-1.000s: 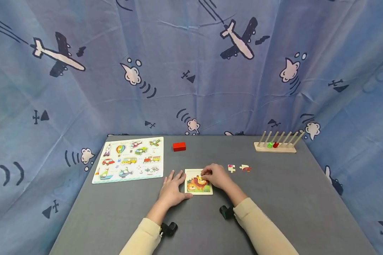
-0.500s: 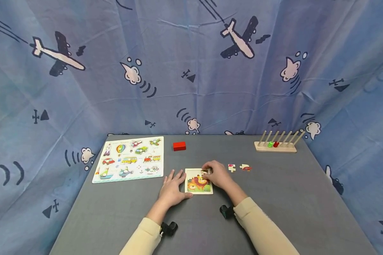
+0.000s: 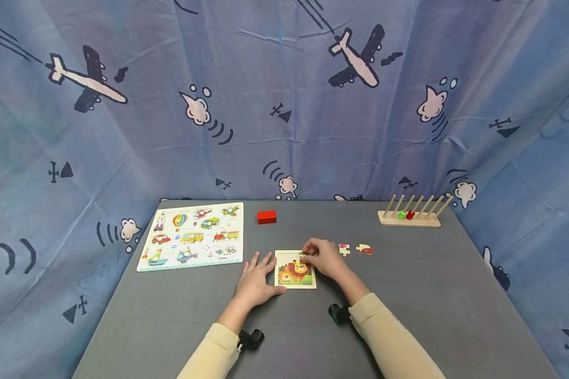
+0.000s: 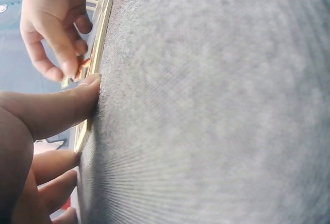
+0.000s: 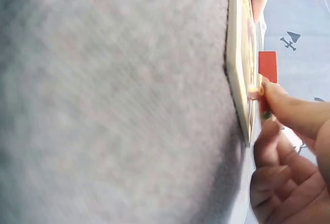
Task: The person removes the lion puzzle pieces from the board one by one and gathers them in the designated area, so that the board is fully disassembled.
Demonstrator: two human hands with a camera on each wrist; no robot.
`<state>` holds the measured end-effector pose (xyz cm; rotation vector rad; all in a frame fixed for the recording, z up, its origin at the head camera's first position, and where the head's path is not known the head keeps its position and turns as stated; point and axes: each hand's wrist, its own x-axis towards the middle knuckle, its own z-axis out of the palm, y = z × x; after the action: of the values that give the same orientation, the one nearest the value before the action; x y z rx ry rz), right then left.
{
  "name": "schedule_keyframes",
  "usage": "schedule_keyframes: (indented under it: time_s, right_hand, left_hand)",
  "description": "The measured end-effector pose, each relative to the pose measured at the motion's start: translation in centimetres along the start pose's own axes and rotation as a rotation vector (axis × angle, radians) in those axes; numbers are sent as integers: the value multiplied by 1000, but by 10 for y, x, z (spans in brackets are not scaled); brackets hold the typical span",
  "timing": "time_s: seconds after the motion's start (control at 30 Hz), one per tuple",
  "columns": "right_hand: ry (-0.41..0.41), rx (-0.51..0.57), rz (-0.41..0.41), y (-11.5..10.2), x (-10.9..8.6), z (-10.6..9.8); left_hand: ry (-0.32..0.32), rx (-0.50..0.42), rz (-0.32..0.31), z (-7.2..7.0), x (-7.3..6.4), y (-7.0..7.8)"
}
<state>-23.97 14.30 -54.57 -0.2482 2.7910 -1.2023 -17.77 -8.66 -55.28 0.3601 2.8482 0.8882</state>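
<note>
A small square jigsaw tray (image 3: 286,255) with a lion picture lies mid-table in the head view. My left hand (image 3: 253,285) rests at its left side, fingers spread along the left edge and the thumb (image 4: 85,98) at the near edge. Over the tray's upper right corner, my right hand (image 3: 323,258) pinches a jigsaw piece (image 5: 260,86) between thumb and fingers. Most of that piece is hidden by the fingers in the head view. Two loose jigsaw pieces, one pink and white (image 3: 344,250) and one with red (image 3: 364,249), lie just right of my right hand.
A white picture board (image 3: 204,259) with printed vehicles lies at the back left. Behind the tray sits a red block (image 3: 266,217). A wooden peg rack (image 3: 409,222) with green and red beads stands at the back right, before a blue curtain (image 3: 284,105).
My right hand has shifted slightly right at the tray's upper right corner, its fingertips uncovering more of the lion picture. The left hand stays in place.
</note>
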Motion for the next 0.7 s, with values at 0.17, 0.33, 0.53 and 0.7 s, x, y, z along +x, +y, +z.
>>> schedule_keyframes:
  time_s: [0.17,0.33,0.53,0.7]
  right_hand:
    - [48,71,-17,1,-1,-16]
    - [106,98,-5,13,-3,-44]
    - [148,74,6,38,-8,-76]
    - [155,58,28,59,-15,-97]
  left_hand:
    - [-9,-1,-8,0,1,-1]
    - [-18,-1,-8,0,1,0]
    - [-12,-7,-3,0,1,-1]
    - [-12,2,5,0,0,-1]
